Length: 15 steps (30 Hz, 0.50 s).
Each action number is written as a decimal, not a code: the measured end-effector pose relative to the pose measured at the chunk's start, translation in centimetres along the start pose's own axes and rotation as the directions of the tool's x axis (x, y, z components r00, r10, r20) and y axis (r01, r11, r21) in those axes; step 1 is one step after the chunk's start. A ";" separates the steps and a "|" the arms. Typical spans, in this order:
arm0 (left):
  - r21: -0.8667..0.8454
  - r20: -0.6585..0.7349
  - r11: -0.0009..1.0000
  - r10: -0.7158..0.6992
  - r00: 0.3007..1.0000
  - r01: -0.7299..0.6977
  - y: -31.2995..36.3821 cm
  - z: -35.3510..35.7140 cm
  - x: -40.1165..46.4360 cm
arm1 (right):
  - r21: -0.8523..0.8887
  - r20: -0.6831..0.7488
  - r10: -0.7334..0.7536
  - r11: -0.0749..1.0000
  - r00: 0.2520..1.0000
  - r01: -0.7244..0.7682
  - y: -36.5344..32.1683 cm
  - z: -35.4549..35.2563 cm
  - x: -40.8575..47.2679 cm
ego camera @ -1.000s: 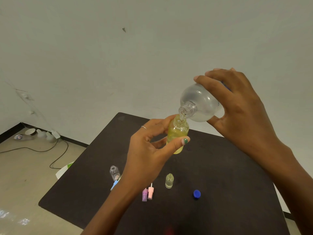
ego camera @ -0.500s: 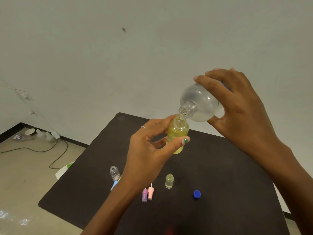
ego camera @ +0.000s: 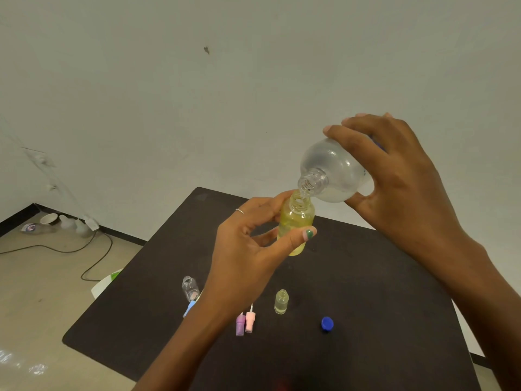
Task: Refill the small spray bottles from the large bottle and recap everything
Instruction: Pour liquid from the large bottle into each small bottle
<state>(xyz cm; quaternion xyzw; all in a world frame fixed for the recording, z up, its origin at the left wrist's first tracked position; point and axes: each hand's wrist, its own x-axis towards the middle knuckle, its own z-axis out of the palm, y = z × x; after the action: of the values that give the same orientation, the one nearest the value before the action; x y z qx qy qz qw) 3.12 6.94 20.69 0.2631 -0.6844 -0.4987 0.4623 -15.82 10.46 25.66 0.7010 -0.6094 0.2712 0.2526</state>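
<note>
My left hand (ego camera: 248, 249) pinches a small yellow spray bottle (ego camera: 296, 221), uncapped and upright, above the dark table (ego camera: 366, 292). My right hand (ego camera: 394, 176) grips the large clear bottle (ego camera: 332, 170), tilted down to the left with its open neck at the small bottle's mouth. On the table stand a small clear bottle (ego camera: 190, 287) and a small pale yellow bottle (ego camera: 281, 301), both uncapped. A purple spray cap (ego camera: 240, 324) and a pink spray cap (ego camera: 249, 321) lie side by side. A blue spray cap (ego camera: 189, 308) lies partly behind my left forearm. The large bottle's blue cap (ego camera: 327, 323) lies to the right.
The table stands near a white wall (ego camera: 253, 94). On the floor at the left are a black cable (ego camera: 93, 249), several bottles and a cup (ego camera: 50, 221) by the skirting. A white and green object (ego camera: 105, 283) pokes out under the table's left edge.
</note>
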 end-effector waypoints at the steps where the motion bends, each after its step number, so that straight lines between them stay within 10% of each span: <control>1: 0.004 -0.001 1.000 0.001 1.000 -0.001 0.0 0.0 0.0 | 0.000 0.002 0.000 1.000 1.000 0.000 0.0 0.0 0.0; 15: 0.010 -0.005 1.000 0.004 1.000 -0.004 0.0 -0.1 0.0 | 0.000 -0.001 -0.001 1.000 1.000 0.001 -0.1 0.0 0.1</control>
<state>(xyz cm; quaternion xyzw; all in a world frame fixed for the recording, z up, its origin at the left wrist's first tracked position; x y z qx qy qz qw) 3.17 6.90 20.70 0.2651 -0.6862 -0.4937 0.4638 -15.74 10.44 25.71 0.7012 -0.6089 0.2715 0.2528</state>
